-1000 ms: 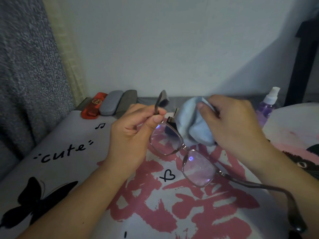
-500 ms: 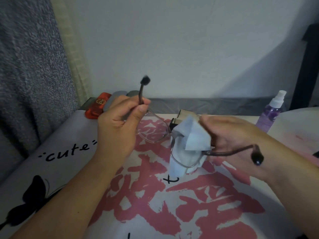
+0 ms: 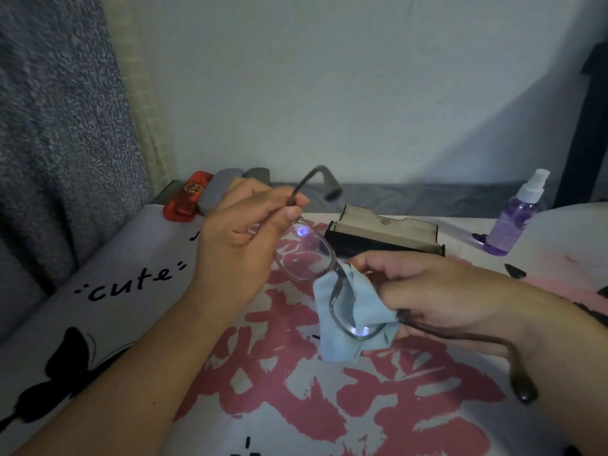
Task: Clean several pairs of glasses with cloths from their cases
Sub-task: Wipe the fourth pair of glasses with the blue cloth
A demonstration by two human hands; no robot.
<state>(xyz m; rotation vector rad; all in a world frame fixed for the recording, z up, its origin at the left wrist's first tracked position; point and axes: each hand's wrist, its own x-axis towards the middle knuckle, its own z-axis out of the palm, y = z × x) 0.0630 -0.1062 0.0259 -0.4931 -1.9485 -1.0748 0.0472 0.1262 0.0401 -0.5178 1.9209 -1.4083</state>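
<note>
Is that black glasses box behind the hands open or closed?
Open. The black case has its lid tipped back, showing the pale beige lining inside.

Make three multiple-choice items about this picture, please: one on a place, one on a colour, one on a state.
1. Where does the spray bottle stand?
A. far right of the table
B. beside the red case
C. inside the open case

2. What colour is the cloth?
A. yellow
B. light blue
C. black

3. In what state is the black case behind the hands?
A. zipped shut
B. upside down
C. open

Answers:
1 A, it stands at the right edge, apart from the cases.
2 B, the right hand wraps pale blue fabric round one lens of the glasses.
3 C, its beige lining shows.
</note>
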